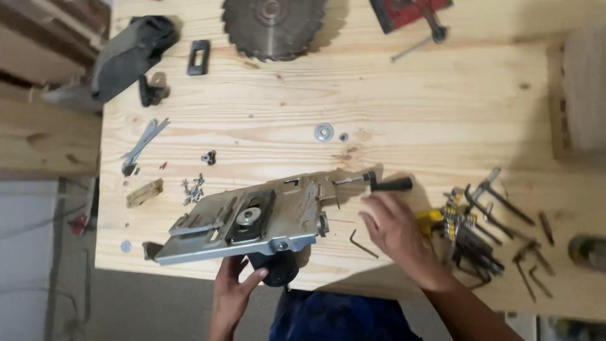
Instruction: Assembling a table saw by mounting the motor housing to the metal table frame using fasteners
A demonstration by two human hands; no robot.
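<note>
Left edge of the wooden bench (391, 82), at nine o'clock: a flat metal bracket (144, 144), a small tan block (144, 192) and a scatter of loose screws (193, 188) lie well apart from the work. At eleven o'clock sits a grey cloth bundle (132, 53); at twelve o'clock, a toothed circular saw blade (274, 25) lies flat.

Centre, toward six o'clock: the saw base plate assembly (243, 221) rests tilted across the near bench edge, motor housing hanging below it. The left hand (232, 293) supports it from beneath, fingers curled around the dark housing; it is closed on that part, holding the assembly. A washer (323, 132) lies alone above, toward twelve o'clock.

Right of the plate, at three o'clock from it: a black-handled lever (388, 185) projects from the assembly's far corner. The right hand (394, 227) hovers flat, fingers spread wide, holding nothing, between that lever and a small hex key (362, 243) lying just beside it on the bench. Further right, at four o'clock, a heap of hex keys and bits (486, 233).

Judgement: the assembly overhangs the edge and depends on the left-hand grip. Best practice would be to keep that support firm and level, and pick the single key cleanly without brushing the heap.
</note>
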